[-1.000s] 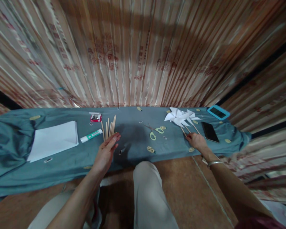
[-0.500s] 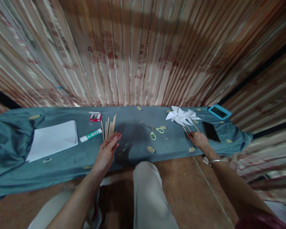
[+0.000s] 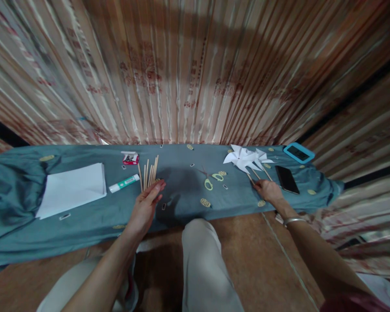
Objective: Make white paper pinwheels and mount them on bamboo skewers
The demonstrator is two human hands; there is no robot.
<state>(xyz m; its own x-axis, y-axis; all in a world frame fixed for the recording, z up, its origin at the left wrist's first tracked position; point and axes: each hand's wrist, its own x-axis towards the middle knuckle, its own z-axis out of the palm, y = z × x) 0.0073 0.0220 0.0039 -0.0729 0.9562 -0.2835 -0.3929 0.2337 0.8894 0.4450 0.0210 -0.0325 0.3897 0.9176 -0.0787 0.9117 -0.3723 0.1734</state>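
Note:
My left hand (image 3: 147,206) lies over the lower ends of several thin wooden sticks (image 3: 153,171) on the cloth. Its fingers are stretched out, and the stick ends beneath it are hidden. On the right, my right hand (image 3: 268,190) is closed round the wooden stick of a white paper pinwheel (image 3: 239,160). More white pinwheels (image 3: 260,157) overlap it, their sticks lying beside my fingers. Between my hands are scissors (image 3: 208,183) with pale green handles, blades slightly apart.
A stack of white paper (image 3: 73,188), a glue stick (image 3: 124,183) and a small red-and-white box (image 3: 130,158) lie to the left. Right of the pinwheels are a dark phone (image 3: 287,179) and a blue-framed device (image 3: 299,153). A curtain (image 3: 182,86) hangs behind the cloth-covered surface (image 3: 182,199).
My right hand has shifted slightly left, and the front pinwheel has slid a little left with it. My left hand and the sticks stay where they were.

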